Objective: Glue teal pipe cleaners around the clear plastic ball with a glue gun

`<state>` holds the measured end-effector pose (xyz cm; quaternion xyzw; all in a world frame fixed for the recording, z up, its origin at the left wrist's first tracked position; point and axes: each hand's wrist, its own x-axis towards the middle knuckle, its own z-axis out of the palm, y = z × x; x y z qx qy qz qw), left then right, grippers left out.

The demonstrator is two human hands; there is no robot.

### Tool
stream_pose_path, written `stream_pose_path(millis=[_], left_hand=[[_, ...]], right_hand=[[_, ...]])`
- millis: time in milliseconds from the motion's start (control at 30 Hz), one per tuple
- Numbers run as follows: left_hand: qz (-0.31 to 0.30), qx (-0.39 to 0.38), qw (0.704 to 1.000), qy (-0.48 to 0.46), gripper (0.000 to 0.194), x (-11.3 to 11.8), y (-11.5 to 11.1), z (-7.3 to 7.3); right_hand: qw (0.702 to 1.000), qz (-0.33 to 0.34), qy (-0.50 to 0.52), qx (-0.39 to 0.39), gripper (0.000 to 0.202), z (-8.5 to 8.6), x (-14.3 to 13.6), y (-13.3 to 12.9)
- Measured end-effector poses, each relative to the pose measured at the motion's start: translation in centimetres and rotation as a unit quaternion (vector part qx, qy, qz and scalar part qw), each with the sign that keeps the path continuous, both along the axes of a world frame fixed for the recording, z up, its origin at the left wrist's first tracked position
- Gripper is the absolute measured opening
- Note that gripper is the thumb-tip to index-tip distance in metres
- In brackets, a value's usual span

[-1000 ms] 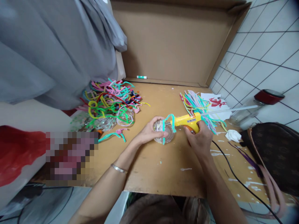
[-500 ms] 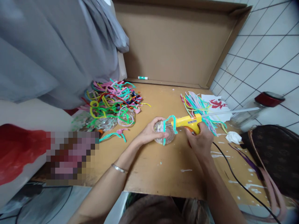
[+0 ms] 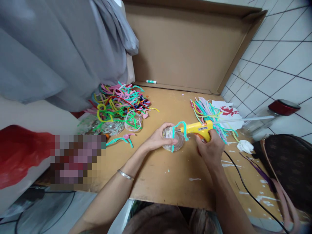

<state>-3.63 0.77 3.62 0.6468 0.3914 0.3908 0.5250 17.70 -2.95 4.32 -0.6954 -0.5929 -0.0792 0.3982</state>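
Observation:
My left hand (image 3: pixel 162 138) is closed on a clear round plastic piece (image 3: pixel 179 141), its thumb pressing a turquoise fuzzy stem (image 3: pixel 186 130) that runs across the piece and curls up at its free end. A yellow glue gun (image 3: pixel 195 127) is gripped in my right hand (image 3: pixel 211 144), a finger at its orange trigger. The gun's metal nozzle points left and meets the stem near the top of the plastic piece. From the gun's back a long whitish glue stick (image 3: pixel 243 119) sticks out to the right.
A heap of colourful fuzzy stems (image 3: pixel 117 100) lies back left, a second bundle (image 3: pixel 207 110) back right. A jar with a red lid (image 3: pixel 282 107), crumpled tissue (image 3: pixel 245 146) and dark bag (image 3: pixel 287 165) stand right. The gun's black cord (image 3: pixel 240 172) trails lower right. Cardboard (image 3: pixel 190 48) rises behind.
The view has shifted slightly, so most things appear a little further right. Both hands keep their holds, and the nozzle stays at the same spot on the plastic piece.

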Motion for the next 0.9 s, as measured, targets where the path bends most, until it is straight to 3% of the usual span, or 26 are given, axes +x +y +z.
stream_pose_path(millis=[567, 900], left_hand=[[-0.01, 0.006, 1.0, 0.005, 0.066, -0.09, 0.23, -0.55], [-0.005, -0.005, 1.0, -0.002, 0.063, 0.1, 0.06, -0.13]], right_hand=[[0.999, 0.018, -0.003, 0.035, 0.024, -0.36, 0.35, 0.19], [0.999, 0.024, 0.002, 0.032, 0.023, -0.34, 0.3, 0.07]])
